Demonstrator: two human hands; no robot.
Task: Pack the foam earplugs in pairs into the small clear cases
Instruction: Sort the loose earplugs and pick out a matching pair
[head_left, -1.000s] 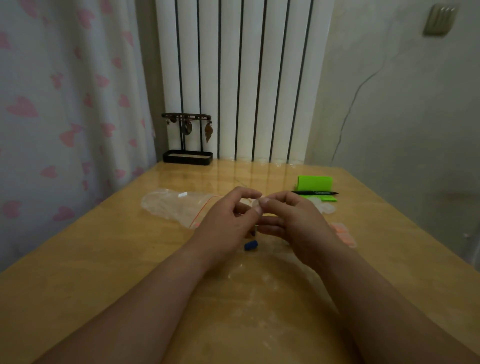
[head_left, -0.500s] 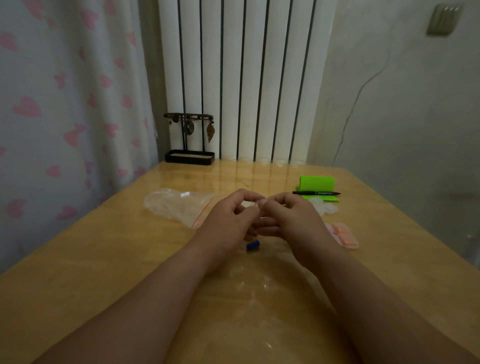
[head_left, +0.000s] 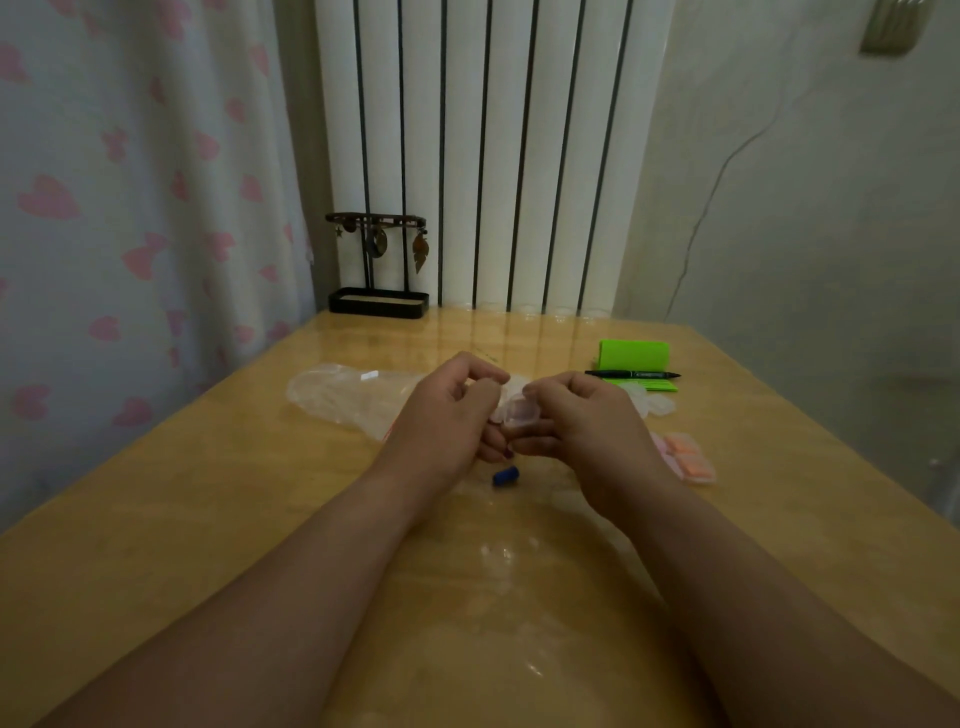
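Clear plastic: one small clear case sits at frame centre, held above the tabletop between both hands. Left hand comes in from lower left, its fingers curled and pinching the case's left side. Right hand comes in from lower right, its fingers curled and pinching the case's right side; thumb and forefinger tips of the two hands nearly meet over the case. Whether the case lid is open or closed cannot be told. Contents of the case too small and blurred to read.

Blue earplug lies on the tabletop just below the hands, touching neither hand. Right of centre, near the right wrist, filled cases with orange earplugs inside rest side by side on the tabletop. Clear zip bag lies flat on the tabletop, left of the hands and partly hidden behind the left hand.

Upper right of the tabletop: green block, with a black pen lying crosswise just in front of it, and a flat green strip under the pen. Far edge, upper left of the tabletop: black jewellery stand with hanging pendants. Behind it, white radiator; pink-patterned curtain fills the left of the frame.
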